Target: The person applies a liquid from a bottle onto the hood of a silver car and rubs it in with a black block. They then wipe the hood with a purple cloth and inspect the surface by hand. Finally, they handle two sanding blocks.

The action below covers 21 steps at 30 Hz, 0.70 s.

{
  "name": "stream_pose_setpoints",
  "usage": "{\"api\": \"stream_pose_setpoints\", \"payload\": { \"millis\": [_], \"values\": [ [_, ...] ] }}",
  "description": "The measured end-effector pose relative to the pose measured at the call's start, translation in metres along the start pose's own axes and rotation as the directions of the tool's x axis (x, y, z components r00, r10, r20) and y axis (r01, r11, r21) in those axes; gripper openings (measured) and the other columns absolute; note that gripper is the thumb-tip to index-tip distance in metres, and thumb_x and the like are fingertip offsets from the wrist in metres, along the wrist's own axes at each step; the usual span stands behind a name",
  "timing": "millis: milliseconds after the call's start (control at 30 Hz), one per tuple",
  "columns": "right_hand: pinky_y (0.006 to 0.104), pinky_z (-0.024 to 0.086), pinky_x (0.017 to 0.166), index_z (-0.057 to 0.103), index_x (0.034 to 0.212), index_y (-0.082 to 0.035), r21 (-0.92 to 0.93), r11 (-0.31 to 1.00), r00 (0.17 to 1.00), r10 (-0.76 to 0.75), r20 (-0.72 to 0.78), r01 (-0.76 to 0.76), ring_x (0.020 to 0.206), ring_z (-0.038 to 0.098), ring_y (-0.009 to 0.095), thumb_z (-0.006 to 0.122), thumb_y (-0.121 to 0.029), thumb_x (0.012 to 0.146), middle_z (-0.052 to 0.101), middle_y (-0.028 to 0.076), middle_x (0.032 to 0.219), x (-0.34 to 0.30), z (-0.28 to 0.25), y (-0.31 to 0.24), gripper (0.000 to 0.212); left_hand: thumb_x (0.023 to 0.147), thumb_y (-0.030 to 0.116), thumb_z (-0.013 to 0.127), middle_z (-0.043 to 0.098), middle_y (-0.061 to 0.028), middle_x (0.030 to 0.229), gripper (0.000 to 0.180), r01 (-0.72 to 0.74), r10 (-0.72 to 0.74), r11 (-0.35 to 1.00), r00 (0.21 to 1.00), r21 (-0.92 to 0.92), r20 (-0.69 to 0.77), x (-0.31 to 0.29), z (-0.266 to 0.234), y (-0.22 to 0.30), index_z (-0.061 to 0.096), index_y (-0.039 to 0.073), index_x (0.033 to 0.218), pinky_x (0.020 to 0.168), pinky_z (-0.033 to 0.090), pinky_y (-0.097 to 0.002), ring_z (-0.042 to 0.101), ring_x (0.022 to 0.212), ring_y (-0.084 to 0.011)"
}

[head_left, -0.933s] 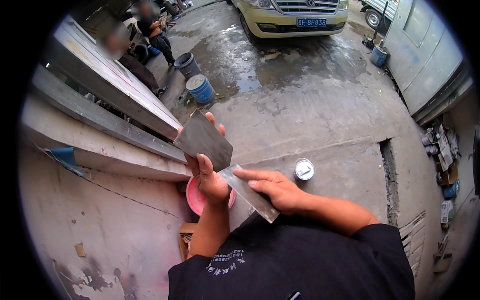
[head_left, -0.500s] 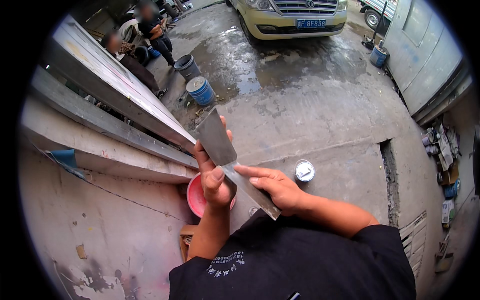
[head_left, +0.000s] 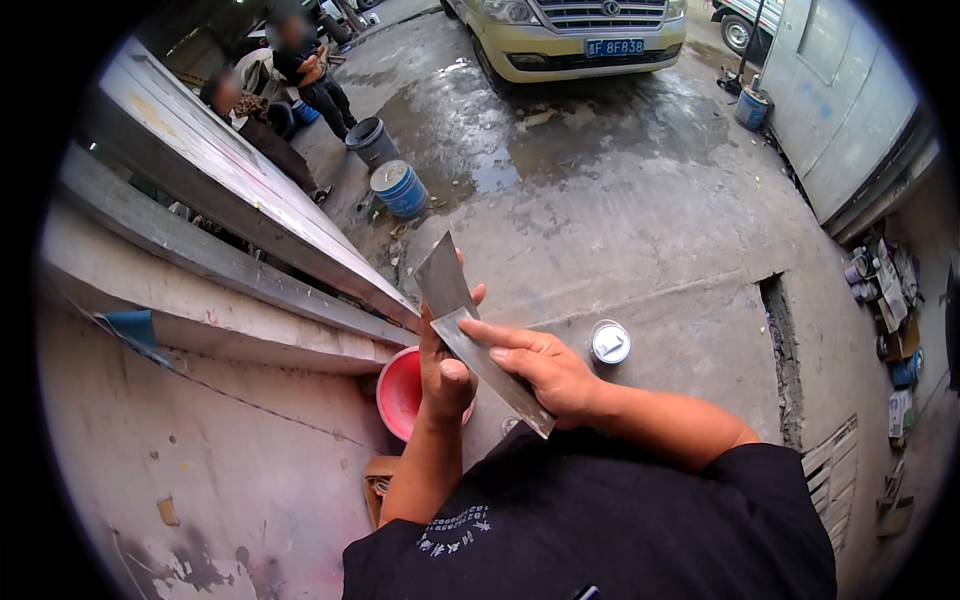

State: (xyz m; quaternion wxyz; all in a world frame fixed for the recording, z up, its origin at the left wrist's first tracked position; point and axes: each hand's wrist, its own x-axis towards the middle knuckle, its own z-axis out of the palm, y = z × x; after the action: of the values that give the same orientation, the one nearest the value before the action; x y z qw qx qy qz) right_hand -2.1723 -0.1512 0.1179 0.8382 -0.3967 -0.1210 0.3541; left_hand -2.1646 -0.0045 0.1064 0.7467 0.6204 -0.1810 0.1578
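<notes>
In front of my chest I hold two flat grey metal scraper blades crossing end to end. The farther scraper blade [head_left: 445, 275] slants up and away from my left hand [head_left: 444, 388], which grips it from below and behind; part of that hand is hidden by the metal. My right hand [head_left: 553, 372] is closed on the nearer scraper blade [head_left: 492, 375], its index finger lying extended along the top face. This nearer blade's upper end overlaps the lower part of the farther one. Beyond my right hand, a small white-topped can [head_left: 610, 343] stands on the floor.
A pinkish-red bucket [head_left: 398, 397] stands beside my left forearm, below a low wall. Farther off are a blue drum [head_left: 400, 188], a dark bucket [head_left: 372, 143], two people and a pale yellow van [head_left: 580, 45]. A floor trench [head_left: 783, 350] runs at the right, near piled clutter.
The nearer blade has slid up and left over the farther one, covering more of it. My left thumb has shifted lower, off the blades' joint. The view has shifted slightly.
</notes>
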Motion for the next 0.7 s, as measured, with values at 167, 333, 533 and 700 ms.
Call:
{"api": "stream_pose_setpoints", "payload": {
  "millis": [167,333,533,700],
  "values": [
    [0.0273,0.038,0.1,0.045,0.139,-0.003,-0.045,0.999,0.999,0.009,0.041,-0.008,0.117,0.05,0.012,0.039,-0.006,0.096,0.053,0.006,0.132,-0.006,-0.001,0.0,0.043,0.069,0.079,0.058,0.028,-0.0143,0.15,0.113,0.032,-0.032,0.999,0.999,0.009,0.01,-0.003,-0.002,-0.002,0.029,0.0,0.144,0.106,0.035,-0.0414,0.037,0.131,-0.0221],
    [0.0264,0.039,0.099,0.046,0.139,-0.005,-0.14,0.989,0.998,-0.041,0.049,0.048,0.115,0.051,0.011,0.039,-0.006,0.096,0.053,0.006,0.131,0.002,-0.005,-0.004,0.043,0.066,0.073,0.068,0.04,-0.0127,0.141,0.111,0.252,-0.257,0.958,0.966,-0.137,-0.024,-0.011,-0.003,0.01,0.031,0.0,0.142,0.102,0.038,-0.0377,0.044,0.125,-0.0207],
    [0.0261,0.039,0.099,0.046,0.139,-0.004,-0.113,0.992,0.998,-0.041,0.051,0.046,0.117,0.05,0.012,0.039,-0.006,0.096,0.054,0.006,0.131,-0.001,-0.007,0.004,0.044,0.069,0.074,0.064,0.042,-0.0087,0.137,0.11,0.126,-0.126,0.992,0.991,-0.014,0.045,-0.012,-0.016,-0.008,0.029,0.0,0.143,0.099,0.039,-0.0354,0.044,0.122,-0.0199],
    [0.0246,0.04,0.096,0.049,0.135,-0.003,-0.415,0.843,0.934,-0.353,0.052,0.341,0.109,0.053,0.011,0.039,-0.005,0.098,0.058,0.003,0.125,0.008,-0.009,-0.002,0.038,0.077,0.075,0.052,0.048,-0.0165,0.133,0.099,0.225,-0.225,0.974,0.974,0.012,-0.02,-0.02,-0.011,-0.001,0.032,-0.001,0.139,0.099,0.043,-0.0425,0.055,0.113,-0.0272]
  ]
}}
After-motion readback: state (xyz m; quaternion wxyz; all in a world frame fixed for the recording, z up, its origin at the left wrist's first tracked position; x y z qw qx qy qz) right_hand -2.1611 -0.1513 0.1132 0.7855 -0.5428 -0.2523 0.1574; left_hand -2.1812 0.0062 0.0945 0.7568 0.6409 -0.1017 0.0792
